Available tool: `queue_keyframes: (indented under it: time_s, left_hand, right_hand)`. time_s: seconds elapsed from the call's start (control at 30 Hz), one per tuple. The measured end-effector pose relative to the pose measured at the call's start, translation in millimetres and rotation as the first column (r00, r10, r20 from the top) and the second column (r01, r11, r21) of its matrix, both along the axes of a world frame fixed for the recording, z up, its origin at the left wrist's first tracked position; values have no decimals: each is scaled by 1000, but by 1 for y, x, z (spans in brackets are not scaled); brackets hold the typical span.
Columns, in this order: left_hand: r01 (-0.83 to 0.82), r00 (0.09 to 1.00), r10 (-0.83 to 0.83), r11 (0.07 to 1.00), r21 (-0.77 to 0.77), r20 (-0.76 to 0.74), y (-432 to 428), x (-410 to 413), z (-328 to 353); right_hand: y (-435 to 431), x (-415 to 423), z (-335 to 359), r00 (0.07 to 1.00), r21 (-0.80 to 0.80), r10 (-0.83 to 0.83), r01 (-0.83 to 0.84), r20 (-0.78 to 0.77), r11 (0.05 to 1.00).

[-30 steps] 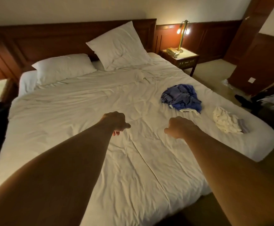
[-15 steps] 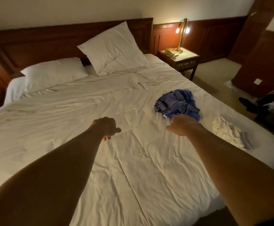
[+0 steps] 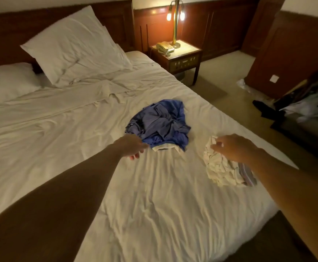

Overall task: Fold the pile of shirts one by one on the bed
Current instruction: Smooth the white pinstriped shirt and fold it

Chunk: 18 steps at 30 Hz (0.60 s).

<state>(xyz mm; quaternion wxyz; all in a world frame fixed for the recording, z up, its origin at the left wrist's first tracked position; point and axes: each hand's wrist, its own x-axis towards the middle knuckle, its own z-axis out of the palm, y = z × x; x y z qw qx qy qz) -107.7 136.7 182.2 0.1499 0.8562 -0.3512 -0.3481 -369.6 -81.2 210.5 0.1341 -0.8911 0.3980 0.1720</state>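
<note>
Blue shirt [image 3: 159,122], cream shirt [image 3: 219,167] w/ striped edge, white bed [image 3: 59,129], brown headboard [image 3: 116,17].

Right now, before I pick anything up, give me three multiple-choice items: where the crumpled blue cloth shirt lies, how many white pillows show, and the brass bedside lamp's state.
1. The crumpled blue cloth shirt lies: A on the white-sheeted bed; B on the floor; C on a pillow.
2. White pillows in view: A one; B two; C four.
3. The brass bedside lamp is: A lit; B dark; C toppled.
A: sheet beneath it. B: one leaning, one flat. A: bulbs glow.
</note>
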Motion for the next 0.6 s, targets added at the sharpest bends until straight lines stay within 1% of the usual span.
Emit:
queue_keyframes:
  time_s: [0.1, 0.2, 0.23, 0.33, 0.4, 0.43, 0.5, 0.53, 0.57, 0.6]
  left_hand:
    - [25, 998, -28, 998, -51, -59, -106, -33, -65]
    - [62, 995, -65, 997, -43, -80, -195, -69, -137]
    - [47, 992, -53, 997, -55, -118, -216, -80, -159]
    - [-82, 937, 51, 994, -76, -346, -266, -118, -214]
    - [-101, 904, 60, 992, -75, -424, -287, -140, -245]
    - [-90, 914, 45, 991, -95, -403, -295, -149, -259]
    - [-62, 974, 18, 980, -191, -226, -303, -159, -284]
    - [-74, 989, 37, 960, -269, -140, -303, -161, -292]
    - [-110, 989, 67, 930, -350, -130, -300, -162, -293]
    - [-168, 977, 92, 890, -424, -194, -293, -161, -290]
  right_hand:
    - [-81, -34, -72, 997, 65, -58, 55, 58, 996]
    - [-141, -56, -150, 982, 100, -134, 121, 131, 988]
    - [-153, -60, -173, 976, 110, -154, 138, 155, 984]
    - [-174, -72, -230, 964, 118, -193, 174, 181, 978]
    - [-182, -77, -263, 959, 91, -222, 208, 177, 974]
    - [-185, -79, -279, 955, 45, -232, 228, 183, 973]
    - [-188, -83, -303, 939, -2, -257, 265, 229, 964]
    - [-187, -85, -310, 918, 25, -284, 289, 277, 957]
    - [-186, -84, -309, 883, 85, -325, 315, 339, 945]
    - [-184, -83, -306, 839, 137, -352, 325, 415, 936]
